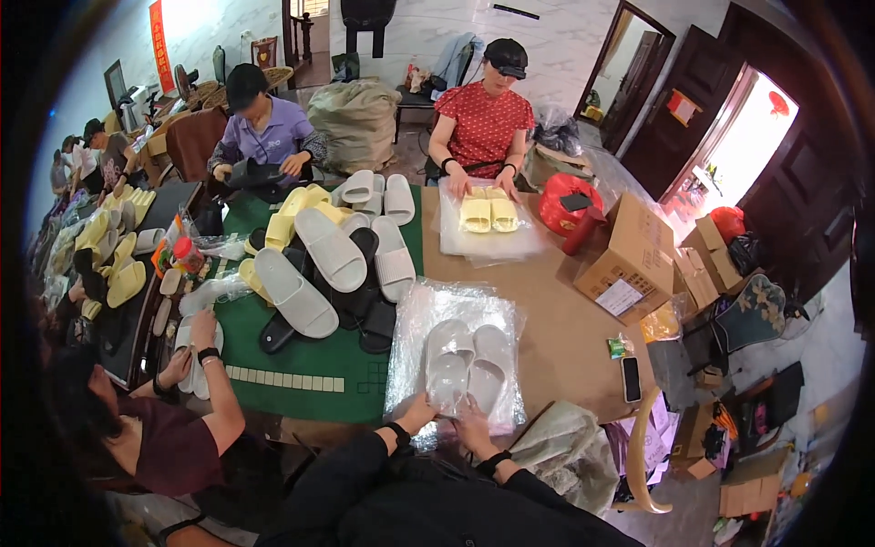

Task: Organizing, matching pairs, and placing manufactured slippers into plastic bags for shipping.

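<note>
A pair of light grey slide slippers (489, 378) lies side by side before me, heels toward me, on a stack of clear plastic bags (407, 351). Shiny film seems to cover at least the left slipper. My left hand (417, 415) is closed at the bag's near edge, by the left heel. Beside it, my right hand (472, 427) also pinches the near edge, just below the heels. The fingertips are partly hidden by glare and film. Dark bands circle both wrists.
Grey, yellow and black slippers (333, 251) are heaped left of the bags on a green mat (241, 342). A phone (631, 379) and a cardboard box (629, 260) are at right. Across the table, a person in red handles yellow slippers (489, 213); other people work at left.
</note>
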